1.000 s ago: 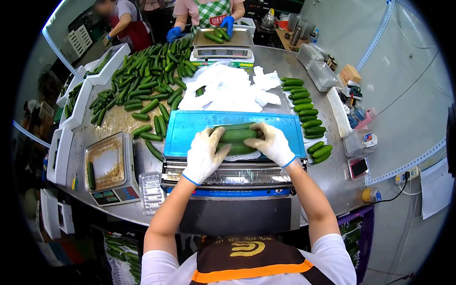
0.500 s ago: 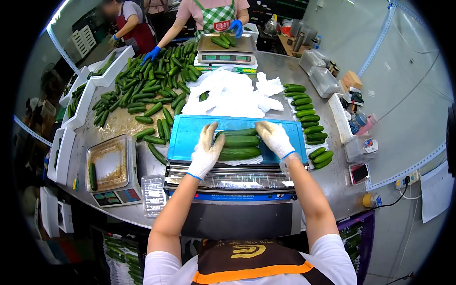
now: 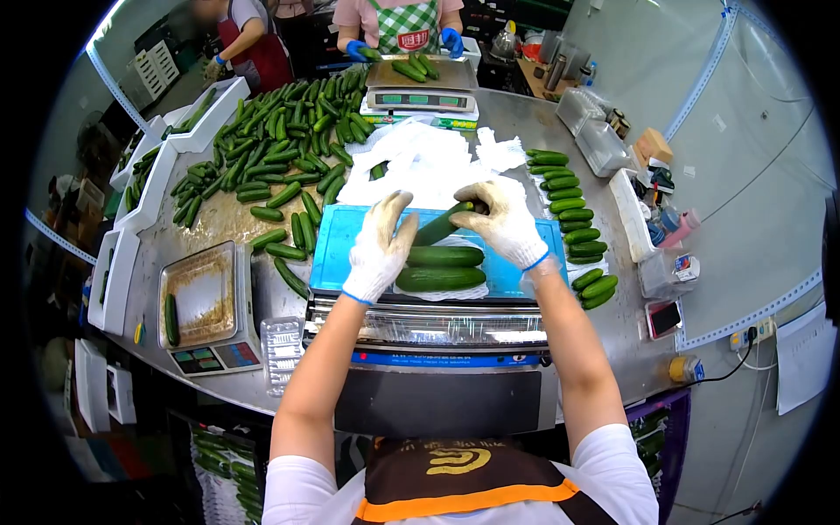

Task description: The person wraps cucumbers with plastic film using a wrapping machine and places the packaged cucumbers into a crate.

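Both my hands wear white gloves over the blue top of the wrapping machine (image 3: 337, 254). My right hand (image 3: 500, 220) pinches the right end of a cucumber (image 3: 437, 227), which is raised and tilted at that end. My left hand (image 3: 381, 243) has its thumb and fingers apart near the cucumber's left end. Just below, a middle cucumber (image 3: 445, 256) and a front cucumber (image 3: 440, 279) lie side by side on a white net sleeve (image 3: 468, 293). White netting (image 3: 411, 175) is heaped behind the machine.
A big cucumber pile (image 3: 280, 131) lies at back left. Paired cucumbers (image 3: 569, 203) line the right side. A scale (image 3: 197, 293) holds one cucumber at left. Across the table, a co-worker in blue gloves stands at another scale (image 3: 420, 99); another person is at far left.
My right hand has lifted the right end of the rear cucumber off the other two. The co-worker's gloved hand has come back from the pile to the scale with a cucumber.
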`<state>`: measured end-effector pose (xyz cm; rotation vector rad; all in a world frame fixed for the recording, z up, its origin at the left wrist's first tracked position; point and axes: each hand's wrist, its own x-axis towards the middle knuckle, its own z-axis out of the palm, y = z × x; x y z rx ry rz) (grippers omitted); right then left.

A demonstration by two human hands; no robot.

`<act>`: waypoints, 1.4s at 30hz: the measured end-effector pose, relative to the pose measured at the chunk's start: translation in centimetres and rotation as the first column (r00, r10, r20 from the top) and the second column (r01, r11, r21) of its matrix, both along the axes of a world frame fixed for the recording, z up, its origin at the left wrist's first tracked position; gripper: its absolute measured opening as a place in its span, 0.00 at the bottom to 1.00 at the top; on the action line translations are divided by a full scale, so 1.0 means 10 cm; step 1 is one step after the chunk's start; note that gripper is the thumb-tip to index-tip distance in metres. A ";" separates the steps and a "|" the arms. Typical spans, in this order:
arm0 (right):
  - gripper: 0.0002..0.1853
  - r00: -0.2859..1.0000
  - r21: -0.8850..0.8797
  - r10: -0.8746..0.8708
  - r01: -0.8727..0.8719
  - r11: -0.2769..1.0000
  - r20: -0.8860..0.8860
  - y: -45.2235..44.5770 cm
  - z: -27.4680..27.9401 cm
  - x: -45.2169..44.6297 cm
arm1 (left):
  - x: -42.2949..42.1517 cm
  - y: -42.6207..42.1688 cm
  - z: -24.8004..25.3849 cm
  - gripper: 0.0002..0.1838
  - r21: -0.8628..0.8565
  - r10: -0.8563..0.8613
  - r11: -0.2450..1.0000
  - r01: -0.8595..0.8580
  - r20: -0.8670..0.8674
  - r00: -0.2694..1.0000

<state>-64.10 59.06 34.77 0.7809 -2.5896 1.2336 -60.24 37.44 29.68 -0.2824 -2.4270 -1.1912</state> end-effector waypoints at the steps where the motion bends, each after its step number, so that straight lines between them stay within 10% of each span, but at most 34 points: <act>1: 0.18 0.997 0.074 0.037 -0.032 0.997 -0.065 0.00 0.15 0.01 | -0.03 0.00 0.07 0.23 -0.020 -0.017 1.000 0.017 0.003 1.000; 7: 0.10 0.938 0.647 0.271 -0.069 0.759 -0.218 -0.13 0.72 -0.04 | -0.15 0.00 0.31 0.28 0.139 -0.175 0.978 0.153 0.163 0.971; 10: 0.12 0.939 0.851 0.341 -0.151 0.503 -0.035 -0.45 0.69 -0.15 | -0.37 -0.08 -0.06 0.25 0.528 -0.273 0.837 0.143 0.176 0.946; 17: 0.17 0.843 0.483 0.437 -0.538 0.690 0.315 -0.69 0.14 -0.41 | -0.22 -0.30 -0.14 0.21 0.689 -0.254 0.710 -0.143 0.440 0.861; 22: 0.20 0.898 -0.122 0.189 -0.153 0.981 0.396 -0.21 -0.38 -0.61 | -0.20 -0.45 -0.27 0.24 0.571 -0.251 0.818 -0.067 0.459 0.852; 32: 0.25 0.987 -0.028 -0.082 0.087 0.996 0.136 0.02 -0.89 0.16 | 0.05 0.12 -0.55 0.18 -0.031 0.018 0.999 -0.014 0.116 0.993; 36: 0.23 0.974 -0.007 -0.138 0.141 0.990 0.182 -0.09 -0.85 0.18 | 0.09 0.16 -0.42 0.17 0.029 0.025 0.999 -0.033 0.258 0.966; 40: 0.19 0.995 0.139 -0.098 0.095 0.986 0.022 -0.04 -0.76 0.23 | 0.07 0.15 -0.50 0.16 -0.063 0.044 0.997 -0.040 0.057 0.997; 42: 0.26 0.956 -0.029 -0.206 0.217 0.976 0.208 0.05 -0.67 0.27 | 0.09 0.11 -0.49 0.16 -0.128 0.060 0.990 -0.066 -0.053 0.997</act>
